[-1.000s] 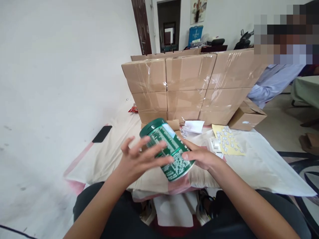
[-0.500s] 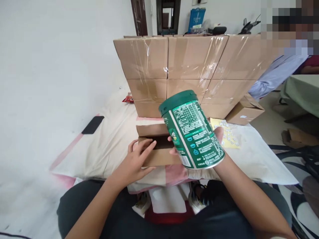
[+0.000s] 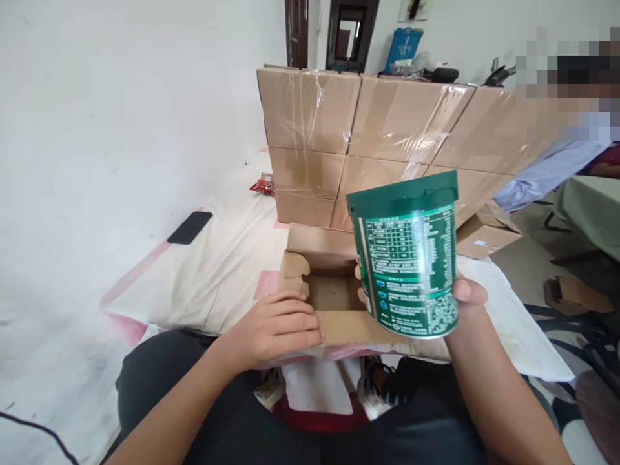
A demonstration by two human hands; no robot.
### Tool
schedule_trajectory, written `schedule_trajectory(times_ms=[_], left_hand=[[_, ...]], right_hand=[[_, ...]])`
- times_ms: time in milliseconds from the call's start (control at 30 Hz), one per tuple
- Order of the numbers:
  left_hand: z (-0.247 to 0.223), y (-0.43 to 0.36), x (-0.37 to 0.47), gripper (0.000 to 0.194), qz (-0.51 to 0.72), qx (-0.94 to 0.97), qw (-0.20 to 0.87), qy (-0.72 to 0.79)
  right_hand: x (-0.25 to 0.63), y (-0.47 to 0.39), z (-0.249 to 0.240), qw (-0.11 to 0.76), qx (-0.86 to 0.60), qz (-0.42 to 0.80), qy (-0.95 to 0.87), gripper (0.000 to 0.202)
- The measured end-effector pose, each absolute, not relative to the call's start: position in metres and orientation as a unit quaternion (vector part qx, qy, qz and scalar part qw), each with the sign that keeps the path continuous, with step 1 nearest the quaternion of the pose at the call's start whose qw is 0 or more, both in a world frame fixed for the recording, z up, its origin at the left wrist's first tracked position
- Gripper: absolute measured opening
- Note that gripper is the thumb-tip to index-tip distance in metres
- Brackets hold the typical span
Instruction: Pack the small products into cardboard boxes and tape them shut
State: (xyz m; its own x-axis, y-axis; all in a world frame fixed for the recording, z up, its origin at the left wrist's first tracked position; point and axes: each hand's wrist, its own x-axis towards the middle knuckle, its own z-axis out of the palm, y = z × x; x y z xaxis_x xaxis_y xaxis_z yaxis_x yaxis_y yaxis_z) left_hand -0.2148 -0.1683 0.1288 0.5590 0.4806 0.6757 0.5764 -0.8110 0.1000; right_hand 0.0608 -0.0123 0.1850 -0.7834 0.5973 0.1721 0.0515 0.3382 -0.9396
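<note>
My right hand [image 3: 467, 298] is closed round a green can [image 3: 409, 261] with a darker green lid and a printed table and text on its side. The can is slightly tilted, lid up, above the right part of an open cardboard box [image 3: 358, 326]. Inside the box, the visible part of the bottom is bare; the can hides its right side. My left hand [image 3: 278, 326] holds the box's front left corner, fingers together over the edge and thumb hidden. The box flaps stand folded outward.
Behind the box rises a wall of taped cartons [image 3: 310, 110]. A black phone [image 3: 190, 227] lies left on the cream sheet, a red packet [image 3: 264, 185] beside the cartons. Another small carton [image 3: 489, 232] stands right. A person's sleeve [image 3: 542, 174] shows beyond.
The can has moved right and become more upright in my right hand. My left hand has gone from spread fingers at the opening to the front left corner. The box now gapes wider.
</note>
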Motion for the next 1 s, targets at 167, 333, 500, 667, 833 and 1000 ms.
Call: schedule_trajectory(times_ms=[167, 333, 500, 667, 833, 1000], left_hand=[[0.128, -0.169, -0.214, 0.013, -0.351, -0.882, 0.1, -0.298], [0.132, -0.163, -0.234, 0.051, -0.251, -0.884, 0.011, -0.394], [0.127, -0.158, -0.239, 0.068, -0.163, -0.844, -0.051, -0.509], [0.121, -0.157, -0.235, 0.064, -0.165, -0.847, 0.007, -0.506], [0.116, -0.153, -0.243, 0.051, -0.173, -0.887, 0.035, -0.427], [0.11, -0.154, -0.251, 0.049, -0.193, -0.887, 0.0, -0.419]], right_hand=[[0.06, -0.004, 0.188, 0.294, -0.22, 0.443, -0.818, 0.123], [0.042, -0.006, 0.183, 0.198, -0.216, 0.269, -0.917, 0.119], [0.031, -0.008, 0.173, 0.115, -0.217, 0.241, -0.939, 0.112], [0.032, -0.01, 0.173, 0.073, -0.241, 0.243, -0.937, 0.11], [0.034, -0.014, 0.177, 0.019, -0.254, 0.242, -0.936, 0.106], [0.03, -0.001, 0.176, -0.034, -0.218, 0.264, -0.939, 0.106]])
